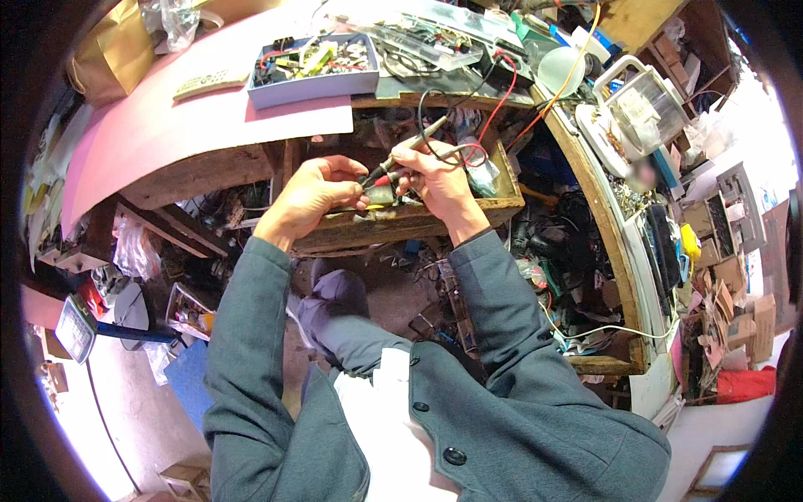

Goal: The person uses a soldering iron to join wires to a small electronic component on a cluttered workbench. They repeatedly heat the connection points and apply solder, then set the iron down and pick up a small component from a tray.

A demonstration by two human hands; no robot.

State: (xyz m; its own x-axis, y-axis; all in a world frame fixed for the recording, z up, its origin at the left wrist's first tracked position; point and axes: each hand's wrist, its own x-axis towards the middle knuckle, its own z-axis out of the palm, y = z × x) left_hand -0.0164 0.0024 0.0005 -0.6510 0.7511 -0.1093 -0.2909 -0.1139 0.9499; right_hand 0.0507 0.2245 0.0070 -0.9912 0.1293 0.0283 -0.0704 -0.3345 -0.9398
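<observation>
My right hand (435,177) is closed around a pair of test probes. One is a grey probe (432,129) with a black tip, held slantwise; the red-tipped probe (383,179) lies lower. Black lead (421,113) and red lead (510,96) loop up from them toward a dark device at the back. Close by on the left, my left hand (308,199) pinches something small and dark right at the probe tips; its kind is hidden by the fingers. Both hands are over an open wooden drawer (360,230) filled with loose items.
On the bench, a blue-grey box (314,90) of small parts stands on a pink sheet (201,125). A clear lidded container (644,117) sits at the right. Below, a cluttered wooden-edged compartment (585,184) and a blue panel (191,381) flank my legs.
</observation>
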